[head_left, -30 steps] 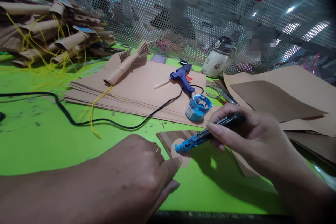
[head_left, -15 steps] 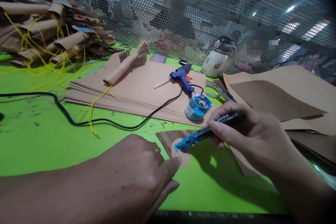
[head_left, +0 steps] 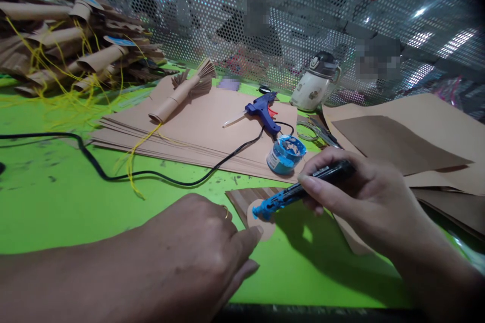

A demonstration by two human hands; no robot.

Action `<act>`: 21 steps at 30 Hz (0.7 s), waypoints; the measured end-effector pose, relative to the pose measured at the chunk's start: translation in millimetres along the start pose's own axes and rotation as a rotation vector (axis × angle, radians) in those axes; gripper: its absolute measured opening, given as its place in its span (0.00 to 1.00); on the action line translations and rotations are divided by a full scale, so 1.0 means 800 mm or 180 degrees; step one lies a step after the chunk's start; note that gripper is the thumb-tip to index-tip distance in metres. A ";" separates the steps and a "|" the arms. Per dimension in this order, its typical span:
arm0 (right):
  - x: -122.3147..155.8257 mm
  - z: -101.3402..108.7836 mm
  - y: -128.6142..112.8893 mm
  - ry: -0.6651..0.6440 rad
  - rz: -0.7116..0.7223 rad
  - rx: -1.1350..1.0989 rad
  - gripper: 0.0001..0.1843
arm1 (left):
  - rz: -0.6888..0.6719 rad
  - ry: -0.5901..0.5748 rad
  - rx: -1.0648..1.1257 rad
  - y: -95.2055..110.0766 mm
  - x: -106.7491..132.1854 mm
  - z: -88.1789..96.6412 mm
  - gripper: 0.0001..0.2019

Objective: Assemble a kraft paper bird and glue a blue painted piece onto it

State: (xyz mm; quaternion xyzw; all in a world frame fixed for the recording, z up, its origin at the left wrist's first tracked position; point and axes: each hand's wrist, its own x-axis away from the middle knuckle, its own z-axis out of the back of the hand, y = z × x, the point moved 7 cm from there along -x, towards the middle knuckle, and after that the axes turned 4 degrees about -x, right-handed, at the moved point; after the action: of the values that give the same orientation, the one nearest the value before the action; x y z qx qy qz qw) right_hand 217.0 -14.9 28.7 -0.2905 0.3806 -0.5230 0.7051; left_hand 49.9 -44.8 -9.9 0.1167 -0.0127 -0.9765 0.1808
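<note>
My right hand (head_left: 352,192) grips a black marker pen (head_left: 295,193) whose front end is caked in blue paint. The pen's tip touches a round tan paper disc (head_left: 267,232) near its upper left, where a small blue mark shows in part. Beneath the disc lies a pleated brown paper piece (head_left: 238,200), partly hidden by pen and disc. My left hand (head_left: 204,247), with a ring on one finger, is curled and holds down the disc's lower left edge with a fingertip. Just beyond the pen stands an open jar of blue paint (head_left: 282,162), smeared round its rim.
A blue glue gun (head_left: 261,111) and a rolled paper piece with yellow string (head_left: 176,98) lie on stacked brown sheets (head_left: 212,133). A black cable (head_left: 189,182) crosses the green table. Behind are scissors (head_left: 322,131), a jug (head_left: 312,86) and piled paper rolls (head_left: 56,38).
The pen tip has shifted very slightly left and down on the disc and now covers more of the blue mark. My left hand stays in place.
</note>
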 end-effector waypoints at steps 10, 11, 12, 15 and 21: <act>0.000 0.001 0.002 -0.0033 -0.0041 0.0120 0.10 | 0.0009 0.0251 0.0239 -0.001 -0.003 0.005 0.09; 0.000 0.001 0.003 -0.0024 -0.0062 0.0126 0.10 | 0.0012 0.0263 0.0206 -0.001 -0.003 0.005 0.09; 0.000 0.001 0.003 -0.0016 -0.0068 0.0118 0.10 | 0.0015 0.0279 0.0162 0.000 -0.003 0.005 0.09; 0.001 -0.001 0.005 -0.0078 -0.0050 0.0012 0.11 | 0.0016 0.0218 0.0097 0.001 -0.001 0.003 0.07; 0.002 0.000 0.012 -0.0055 -0.0015 -0.0116 0.11 | 0.0113 0.0270 0.0031 -0.002 -0.001 0.003 0.09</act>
State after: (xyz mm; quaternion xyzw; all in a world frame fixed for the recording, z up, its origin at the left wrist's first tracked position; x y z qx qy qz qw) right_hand 222.6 -13.5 20.7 -0.3087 0.3832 -0.5151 0.7018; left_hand 49.9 -43.3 -7.2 0.1586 -0.0119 -0.9672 0.1978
